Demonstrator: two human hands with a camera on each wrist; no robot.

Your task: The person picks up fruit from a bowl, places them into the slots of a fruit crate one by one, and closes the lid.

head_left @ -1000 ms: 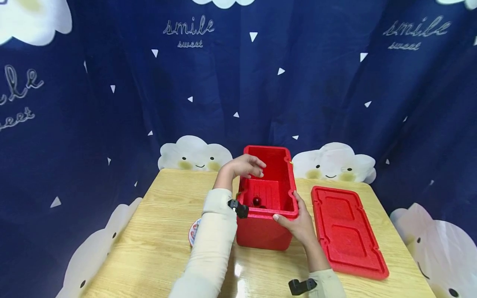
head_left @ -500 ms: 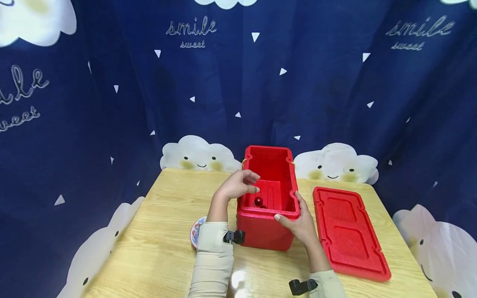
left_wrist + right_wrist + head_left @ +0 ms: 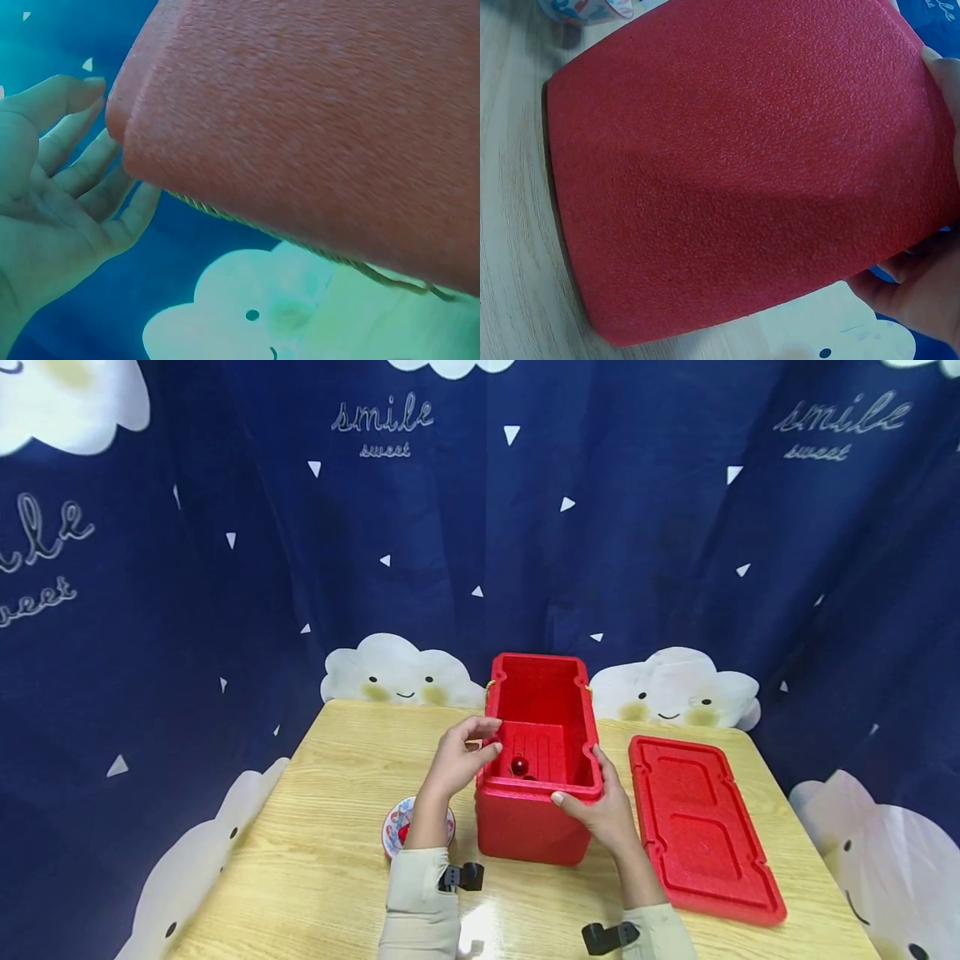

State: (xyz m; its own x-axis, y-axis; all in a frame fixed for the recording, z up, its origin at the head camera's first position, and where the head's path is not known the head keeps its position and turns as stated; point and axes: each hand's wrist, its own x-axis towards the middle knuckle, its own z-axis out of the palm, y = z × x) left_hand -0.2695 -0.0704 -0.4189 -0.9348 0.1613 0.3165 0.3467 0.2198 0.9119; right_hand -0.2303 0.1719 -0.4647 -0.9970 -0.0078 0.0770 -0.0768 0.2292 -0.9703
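Box (image 3: 534, 831) stands between left hand (image 3: 457, 762) and right hand (image 3: 609, 803), which grips it.

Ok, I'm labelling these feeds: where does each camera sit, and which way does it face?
Head: worn on the head, looking forward and down at the open red box; left hand, right hand and both sleeves show.
Left wrist: on that wrist, facing the red box's outside; the left hand shows at picture left.
Right wrist: on that wrist, also facing its outside; part of the right hand shows at picture right.
Shared by head and right wrist: red box, patterned bowl.
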